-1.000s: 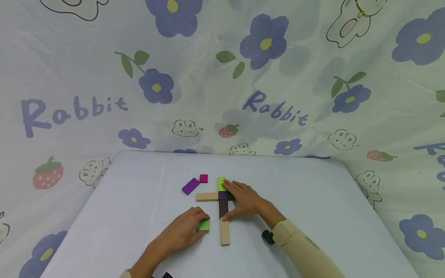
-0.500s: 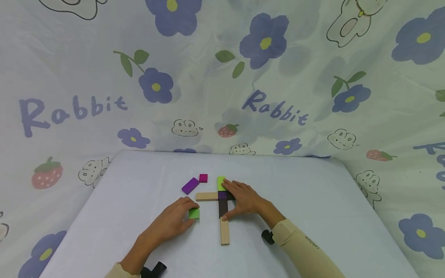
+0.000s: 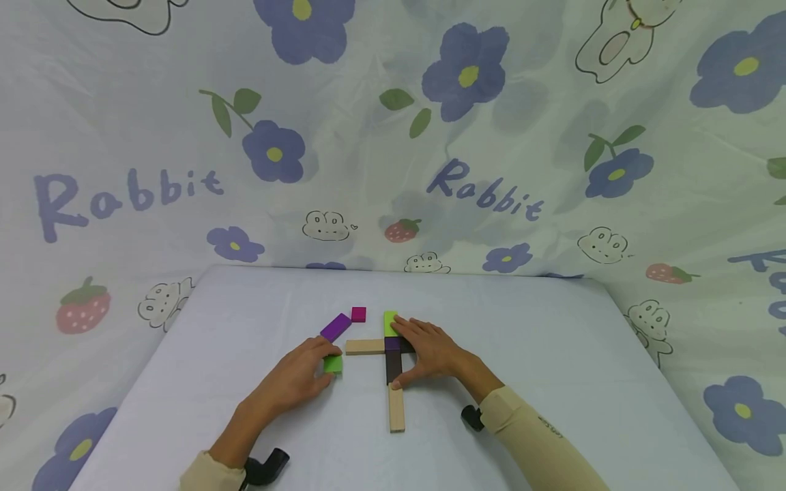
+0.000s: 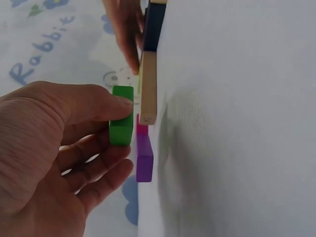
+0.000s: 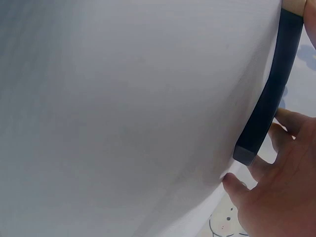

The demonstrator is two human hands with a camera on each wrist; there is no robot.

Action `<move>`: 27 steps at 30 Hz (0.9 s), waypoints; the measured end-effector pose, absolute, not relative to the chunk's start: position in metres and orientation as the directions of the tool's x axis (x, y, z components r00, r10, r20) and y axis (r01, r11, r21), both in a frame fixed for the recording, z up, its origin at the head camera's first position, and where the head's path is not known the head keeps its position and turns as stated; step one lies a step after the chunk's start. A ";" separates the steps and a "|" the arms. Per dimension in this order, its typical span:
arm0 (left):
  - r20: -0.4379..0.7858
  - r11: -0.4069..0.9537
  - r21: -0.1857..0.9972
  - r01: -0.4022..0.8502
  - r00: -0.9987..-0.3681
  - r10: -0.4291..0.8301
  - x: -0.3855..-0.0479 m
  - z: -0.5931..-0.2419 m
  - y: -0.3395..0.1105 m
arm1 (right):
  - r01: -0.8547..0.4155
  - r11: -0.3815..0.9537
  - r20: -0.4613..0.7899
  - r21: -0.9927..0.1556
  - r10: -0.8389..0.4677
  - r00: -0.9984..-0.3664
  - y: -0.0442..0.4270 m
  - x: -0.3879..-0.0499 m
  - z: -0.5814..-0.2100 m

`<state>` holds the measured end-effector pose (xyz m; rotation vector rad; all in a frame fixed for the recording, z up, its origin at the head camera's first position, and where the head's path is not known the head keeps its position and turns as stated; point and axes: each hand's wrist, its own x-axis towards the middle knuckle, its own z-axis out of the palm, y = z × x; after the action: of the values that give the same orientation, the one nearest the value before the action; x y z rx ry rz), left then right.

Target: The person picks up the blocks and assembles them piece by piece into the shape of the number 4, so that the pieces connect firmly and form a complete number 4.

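My left hand (image 3: pixel 295 378) pinches a green block (image 3: pixel 333 365) between thumb and fingers, left of the cross of blocks; the left wrist view shows the green block (image 4: pixel 121 116) held off the white surface. My right hand (image 3: pixel 432 351) rests spread over the cross, fingertips at the lime block (image 3: pixel 390 324) and thumb by the joint of the dark block (image 3: pixel 394 367) and the lower wooden block (image 3: pixel 396 409). A dark purple piece (image 3: pixel 392 344) is at the centre, a wooden block (image 3: pixel 365 347) to its left. Another dark block (image 5: pixel 261 118) lies partly beneath my right hand.
A purple block (image 3: pixel 336 327) lies slanted behind the green one, its corner near a magenta cube (image 3: pixel 359 314). Everything lies on a white-covered table (image 3: pixel 528 327), with a printed rabbit-and-flower cloth (image 3: pixel 356 150) behind. Black wrist devices show at both sleeves.
My left hand has carried the green block left and away from me, from beside the lower wooden block to near the purple block. The right hand has stayed on the cross.
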<state>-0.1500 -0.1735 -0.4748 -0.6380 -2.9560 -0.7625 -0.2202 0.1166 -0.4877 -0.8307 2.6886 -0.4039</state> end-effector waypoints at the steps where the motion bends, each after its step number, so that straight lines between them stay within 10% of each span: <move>1: 0.129 0.795 0.457 0.399 -0.914 0.384 -0.152 -0.475 -0.175 | -0.500 0.793 -0.197 -0.347 -0.583 -0.788 0.117 -0.220 -0.488; 27: 0.088 0.823 0.450 0.347 -0.934 0.346 -0.181 -0.487 -0.177 | -0.498 0.796 -0.200 -0.345 -0.580 -0.789 0.116 -0.220 -0.487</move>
<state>-0.1810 -0.1768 -0.4866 -0.5695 -2.9972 -0.7397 -0.2203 0.1164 -0.4873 -0.8277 2.6890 -0.3971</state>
